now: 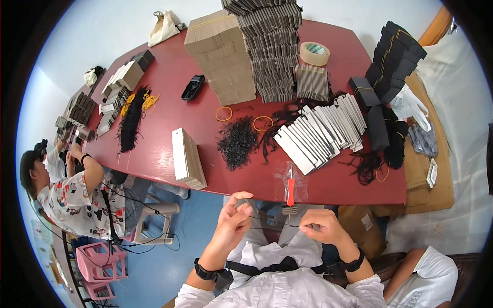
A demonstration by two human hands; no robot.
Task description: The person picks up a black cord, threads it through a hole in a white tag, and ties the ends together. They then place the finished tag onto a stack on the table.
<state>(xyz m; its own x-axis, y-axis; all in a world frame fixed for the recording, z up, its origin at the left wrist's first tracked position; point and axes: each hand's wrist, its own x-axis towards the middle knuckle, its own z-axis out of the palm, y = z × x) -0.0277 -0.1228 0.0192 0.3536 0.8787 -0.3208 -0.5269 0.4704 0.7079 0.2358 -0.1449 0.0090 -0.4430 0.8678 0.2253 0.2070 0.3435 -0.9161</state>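
Left hand: one, bare; index finger [240, 195] extended, other fingers curled in, holding one end of a cord. The left hand [233, 220] is in front of the table edge.
Right hand: one, bare; fingers bent and drawn narrow on the cord's other end. The right hand [319, 226] is level with the left, apart from it.
Thin dark cord [277, 225]: runs nearly straight between both hands, above the lap; strand count unclear.
Red-handled tool [290, 192]: one; smooth handle toward the person, at the table edge on clear plastic film [302, 189].
White cards [308, 146]: many, overlapping in a fan, too close to count; flat, narrow, rectangular.
Card block [186, 159]: one, upright; white face, layered brown edges.
Black bits [237, 143]: one loose heap, small and shiny, uncountable.
Rubber bands [224, 114]: two yellow loops near the heap, roughly round.
Tall stacks: one brown stack [221, 61], blocky, beside one grey stack [272, 56] with ridged layers.
Grey bundle [312, 84]: one, with a tape roll [315, 53] just behind it.
Black oblong item [193, 87]: one, glossy.
Black fibre bundle [131, 120]: one at left, stringy, yellow bands alongside.
White plastic bag [411, 107]: one, thin and crumpled; contents cannot be told.
Table [159, 123]: one, dark red, glossy.
Pink stools [100, 262]: two visible.
Co-worker [72, 200]: seated at left, patterned shirt.
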